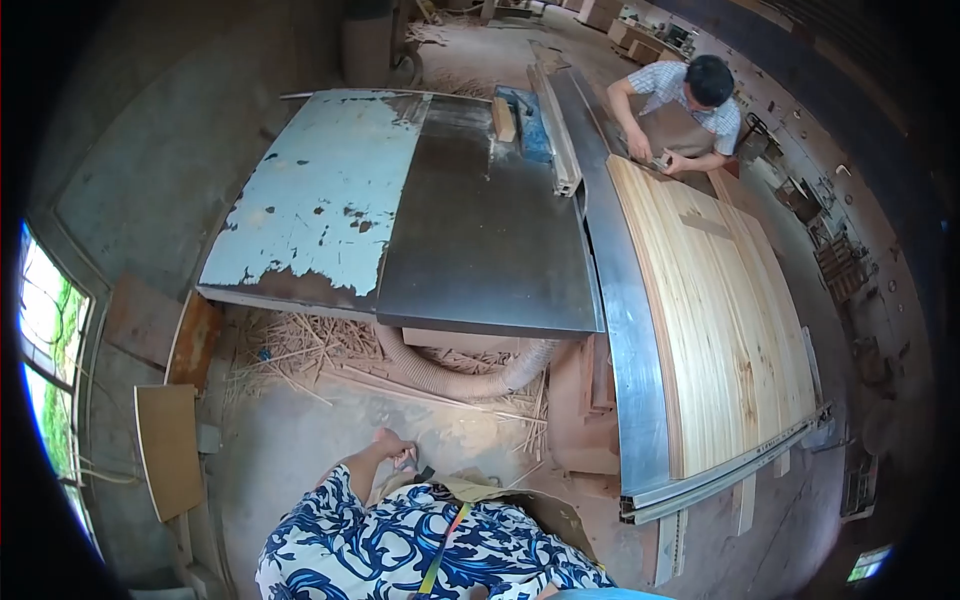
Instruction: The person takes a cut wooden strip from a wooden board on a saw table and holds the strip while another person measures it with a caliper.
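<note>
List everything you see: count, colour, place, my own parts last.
Wooden panel: one, pale with brown streaks, right
Metal strip: one, grey, left of the panel
Dark tabletop: one, black, centre
Painted tabletop: one, pale blue, left
Rail: one, grey, dark tabletop's far right
Wood block: one, tan, left of rail
Hose: one, beige, under dark tabletop
Wood scraps: many, tan, floor under tabletops
Tan board: one, tan, lower left
Large window: one, white and green, left edge
Other person: one, checked shirt, panel's far end
Background clutter: uncountable, brownish, far right
Patterned shirt: one, blue and white, bottom
Left hand: one, bare, below hose
Right hand: not in view
</note>
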The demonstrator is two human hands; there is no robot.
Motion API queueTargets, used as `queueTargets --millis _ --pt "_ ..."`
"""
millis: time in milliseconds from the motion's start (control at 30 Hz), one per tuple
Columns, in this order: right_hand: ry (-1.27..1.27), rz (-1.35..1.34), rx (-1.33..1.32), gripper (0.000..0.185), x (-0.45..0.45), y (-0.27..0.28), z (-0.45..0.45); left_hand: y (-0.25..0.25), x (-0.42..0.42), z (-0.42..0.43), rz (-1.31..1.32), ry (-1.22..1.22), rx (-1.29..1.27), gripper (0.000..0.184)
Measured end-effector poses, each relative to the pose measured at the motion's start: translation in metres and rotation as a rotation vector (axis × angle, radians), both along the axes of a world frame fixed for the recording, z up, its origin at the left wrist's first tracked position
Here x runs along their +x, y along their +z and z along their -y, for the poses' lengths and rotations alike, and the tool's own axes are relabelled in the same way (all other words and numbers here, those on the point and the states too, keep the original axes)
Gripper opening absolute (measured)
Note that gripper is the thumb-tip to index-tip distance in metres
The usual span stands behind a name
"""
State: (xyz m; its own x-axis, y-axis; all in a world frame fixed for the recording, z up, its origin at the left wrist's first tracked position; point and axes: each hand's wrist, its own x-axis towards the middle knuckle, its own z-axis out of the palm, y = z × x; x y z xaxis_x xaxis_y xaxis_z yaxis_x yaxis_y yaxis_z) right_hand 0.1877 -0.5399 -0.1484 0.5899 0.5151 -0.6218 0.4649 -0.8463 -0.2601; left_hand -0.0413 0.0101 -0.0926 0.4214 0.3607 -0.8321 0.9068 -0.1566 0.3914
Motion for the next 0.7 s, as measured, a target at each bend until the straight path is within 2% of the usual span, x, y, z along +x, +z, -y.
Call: queueTargets --millis 33,100,167,233,400,467,500,533,567,600,667,700 --pt "-0.03 -0.021 0.016 0.035 0.004 0.013 -0.009 -0.008 -0.004 -0.001 -0.004 0.024 -0.021 0.051" --pt "-0.087 -0.067 0.044 0.035 0.011 0.038 -0.027 -0.016 -0.01 -0.007 -0.059 -0.127 0.077 0.047" --pt "-0.136 -0.115 0.065 0.034 0.017 0.059 -0.044 -0.024 -0.019 -0.009 -0.107 -0.052 0.119 0.044" --pt "-0.172 -0.159 0.075 0.034 0.023 0.075 -0.061 -0.011 -0.028 -0.009 -0.064 0.102 0.084 0.043" --pt "-0.195 -0.218 0.077 0.032 0.037 0.1 -0.102 -0.034 -0.044 -0.007 -0.04 0.207 0.051 0.045" --pt "-0.129 -0.232 0.074 0.032 0.05 0.098 -0.13 -0.067 -0.054 -0.003 -0.118 0.099 0.175 0.051" --pt "-0.064 -0.241 0.072 0.032 0.058 0.091 -0.148 -0.046 -0.061 0.009 -0.075 0.4 0.102 0.056" --pt "0.012 -0.252 0.069 0.031 0.068 0.083 -0.17 0.075 -0.039 0.006 -0.181 0.415 0.095 0.055" --pt "0.084 -0.254 0.063 0.031 0.079 0.075 -0.192 -0.007 -0.062 0.01 0.063 0.544 0.062 0.049" --pt "0.137 -0.248 0.052 0.031 0.089 0.07 -0.21 -0.001 -0.072 0.028 0.132 0.504 0.469 0.046" --pt "0.205 -0.239 0.037 0.03 0.102 0.066 -0.233 0.029 -0.069 0.045 0.171 0.441 0.865 0.043" --pt "0.219 -0.24 0.031 0.03 0.107 0.068 -0.242 0.054 -0.072 0.034 0.115 0.519 0.619 0.042"
